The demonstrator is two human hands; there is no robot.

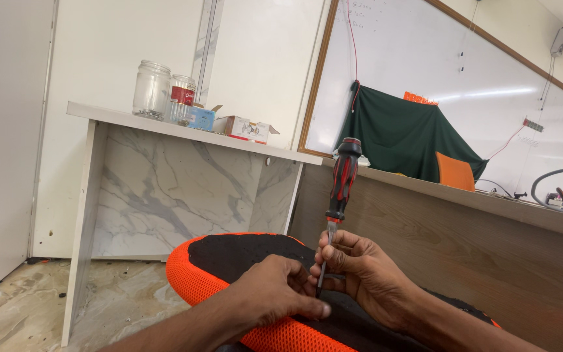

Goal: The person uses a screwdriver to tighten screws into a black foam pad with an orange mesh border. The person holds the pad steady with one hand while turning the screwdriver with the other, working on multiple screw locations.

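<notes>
Screwdriver stands upright, red-and-black handle up, tip down on the black underside of an orange mesh chair seat, near centre. Right hand pinches the bare metal shaft low down, fingers closed on it. Left hand curls at the tip; whether it holds anything, cannot tell. Tool judged stiff, light; handle grippy, shaft slippery. Glass jars on marble-patterned desk, far left.

Two bare forearms coming in from the bottom edge, no sleeves, watch, bracelet or rings visible, ending in an ungloved left hand and an ungloved right hand, short plain fingernails, knuckles and finger creases clearly showing
</notes>
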